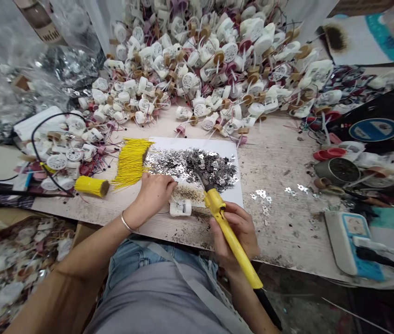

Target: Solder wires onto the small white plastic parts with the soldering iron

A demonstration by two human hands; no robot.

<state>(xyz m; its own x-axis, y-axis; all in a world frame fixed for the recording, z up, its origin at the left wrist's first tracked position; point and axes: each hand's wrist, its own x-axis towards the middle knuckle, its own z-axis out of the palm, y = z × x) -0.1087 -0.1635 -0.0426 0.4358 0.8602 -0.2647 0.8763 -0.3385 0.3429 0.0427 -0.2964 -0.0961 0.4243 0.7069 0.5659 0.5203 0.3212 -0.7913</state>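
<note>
My right hand [236, 229] is wrapped round the yellow handle of a soldering iron [231, 236]. Its metal tip points up and left over a heap of small shiny metal pieces [214, 169] on a white sheet [229, 195]. My left hand [157, 191] is closed in a pinch at the near left of that heap; what its fingers hold is too small to make out. Just right of and below the left fingers lies a small white plastic part [180, 208]. Fanned yellow wires [132, 160] lie beyond my left wrist, and a tied bundle of yellow wires [91, 186] is farther left.
A large pile of white plastic parts with wires [200, 69] covers the back. At right stand a power strip [352, 246] with plugged cords and a dark round tin [341, 171]. Loose metal pieces [262, 197] lie right of the sheet. A box of parts [19, 260] sits lower left.
</note>
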